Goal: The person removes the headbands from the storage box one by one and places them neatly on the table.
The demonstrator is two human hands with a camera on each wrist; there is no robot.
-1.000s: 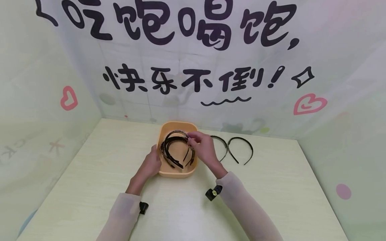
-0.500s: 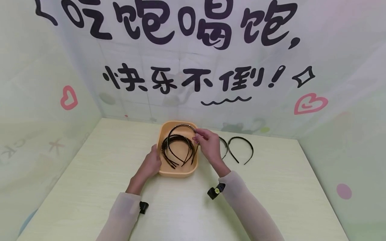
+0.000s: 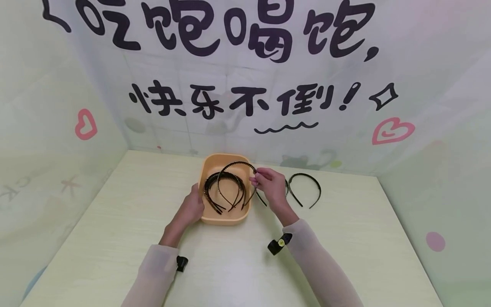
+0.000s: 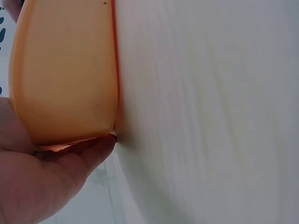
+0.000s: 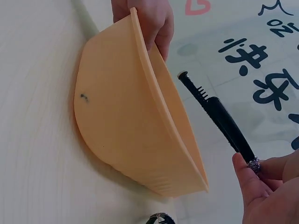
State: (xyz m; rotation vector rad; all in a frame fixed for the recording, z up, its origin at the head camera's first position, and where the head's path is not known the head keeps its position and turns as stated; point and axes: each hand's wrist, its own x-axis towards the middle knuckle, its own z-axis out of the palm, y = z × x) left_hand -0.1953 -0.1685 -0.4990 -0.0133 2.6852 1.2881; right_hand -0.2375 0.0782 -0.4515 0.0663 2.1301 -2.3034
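Note:
My left hand [image 3: 192, 207] grips the left side of a light orange plastic bin [image 3: 224, 222]. In the right wrist view part of that hand reaches over the rim. Several black toothed headbands [image 3: 209, 184] lie bunched inside the bin. Just above its right rim, my right hand [image 3: 273, 187] pinches another black headband [image 3: 238, 162] by one side, and its loop hangs over the bin. The right wrist view shows this headband [image 5: 226, 121] edge-on, with a sparkly bit at the fingertips. The left wrist view shows the bin's outer wall [image 4: 67, 70] against the left hand.
A black headband [image 3: 319, 187] lies on the pale wooden table [image 3: 345, 247], right of the bin. Another headband [image 3: 261, 198] lies beside it, partly hidden by the right hand. Behind stands a white printed backdrop [image 3: 230, 140], with side panels left and right.
The right hand has drawn one headband away from the bunch, up and to the right, so its loop now overhangs the bin's right rim. The left hand and bin have stayed put.

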